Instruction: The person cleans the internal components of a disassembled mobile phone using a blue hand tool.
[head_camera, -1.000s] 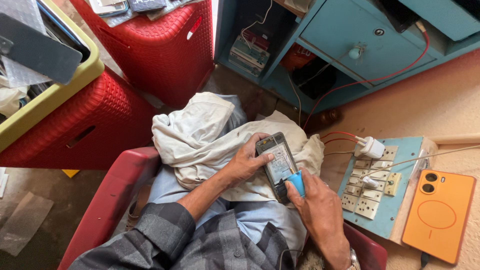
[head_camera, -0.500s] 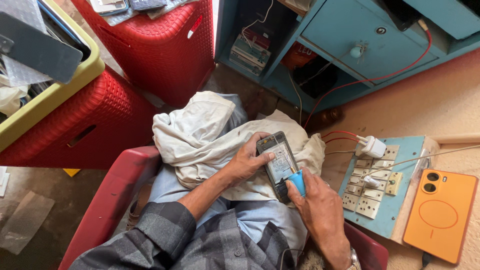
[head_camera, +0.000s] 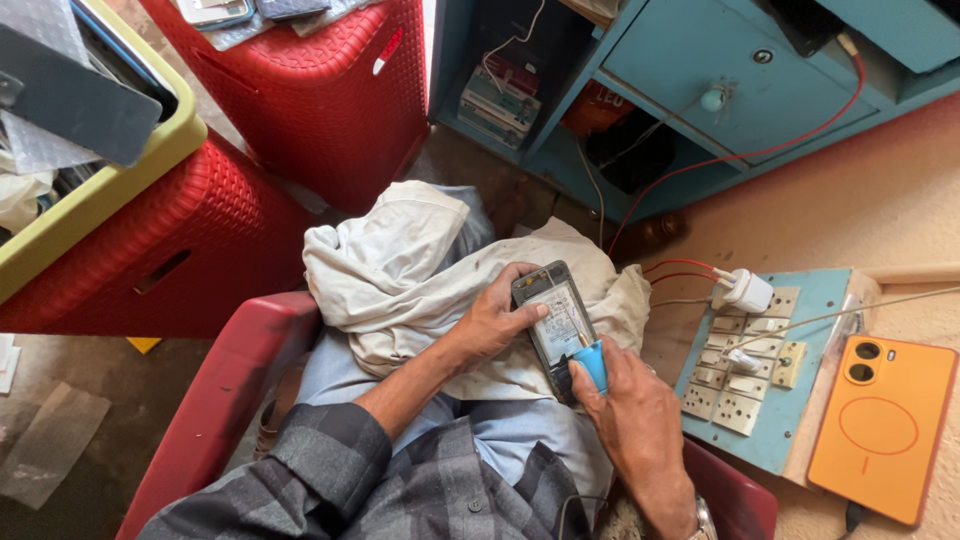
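Below, opened phone (head_camera: 556, 318) over crumpled cloth (head_camera: 420, 270), blue cabinet (head_camera: 720, 90), red baskets (head_camera: 300, 100)

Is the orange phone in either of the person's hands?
No, the orange phone lies off to the side by the socket board, while the left hand holds an opened phone and the right hand a blue tool.

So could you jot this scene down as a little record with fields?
Left hand: left hand holds an opened phone
Right hand: right hand holds a blue-handled tool to the phone
Under phone: pale cloth on the lap
To the right: switchboard, orange phone
To the left: red baskets
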